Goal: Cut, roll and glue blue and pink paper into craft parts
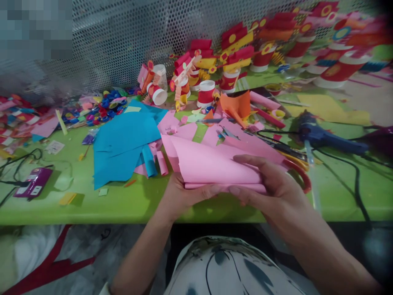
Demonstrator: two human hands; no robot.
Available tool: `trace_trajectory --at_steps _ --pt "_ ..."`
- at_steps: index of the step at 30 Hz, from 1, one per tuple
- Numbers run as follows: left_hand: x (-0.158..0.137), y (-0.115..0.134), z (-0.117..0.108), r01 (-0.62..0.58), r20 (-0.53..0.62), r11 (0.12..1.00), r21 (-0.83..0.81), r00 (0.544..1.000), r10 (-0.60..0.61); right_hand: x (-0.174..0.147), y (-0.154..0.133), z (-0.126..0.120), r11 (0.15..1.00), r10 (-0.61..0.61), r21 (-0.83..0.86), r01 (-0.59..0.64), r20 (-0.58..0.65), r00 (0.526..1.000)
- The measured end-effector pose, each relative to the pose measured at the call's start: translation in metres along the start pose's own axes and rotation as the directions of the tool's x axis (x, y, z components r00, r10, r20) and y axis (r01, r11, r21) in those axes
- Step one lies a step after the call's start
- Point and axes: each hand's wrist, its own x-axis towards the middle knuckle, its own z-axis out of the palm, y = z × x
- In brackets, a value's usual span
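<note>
A sheet of pink paper is held up between my two hands above the near edge of the green table. Its lower edge is rolled into a narrow tube. My left hand grips the sheet at the left, thumb along the roll and fingers hidden behind the paper. On the right side, my right hand closes on it, thumb on the roll and forefinger over the top. Just beyond my right hand, the red handle of a pair of scissors shows. Blue paper lies left of the pink sheet.
A blue glue gun with a black cable lies to the right. A purple power strip sits at the left. Several decorated red paper cups stand along the back, before a perforated metal screen. Paper scraps and bottle caps cover the middle.
</note>
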Motion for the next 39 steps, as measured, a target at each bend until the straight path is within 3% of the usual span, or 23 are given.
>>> trace_trajectory --at_steps 5,17,30,33,37,39 --pt "0.005 -0.009 -0.010 -0.016 0.013 0.999 -0.051 1.000 0.016 0.004 0.001 -0.006 1.000 -0.019 -0.006 0.018 -0.054 0.998" --pt "0.006 -0.019 -0.008 -0.148 -0.124 0.987 -0.065 0.982 0.139 0.008 0.004 -0.004 0.995 -0.042 0.077 0.055 -0.163 0.986" --pt "0.006 -0.016 -0.006 -0.126 -0.148 0.982 -0.138 0.983 0.105 0.012 -0.001 -0.002 0.991 0.027 0.137 -0.002 -0.177 0.984" --pt "0.005 -0.015 -0.008 -0.125 -0.111 0.982 -0.140 0.988 0.110 0.011 0.001 -0.003 0.995 0.019 0.099 -0.003 -0.155 0.988" --pt "0.005 -0.013 -0.010 -0.114 0.076 0.987 -0.111 0.990 0.122 0.009 0.003 -0.006 0.998 -0.015 0.067 0.022 -0.100 0.995" --pt "0.005 -0.013 -0.011 -0.103 0.098 0.991 -0.085 0.989 0.111 0.008 0.003 -0.007 0.999 -0.019 0.039 0.021 -0.073 0.997"
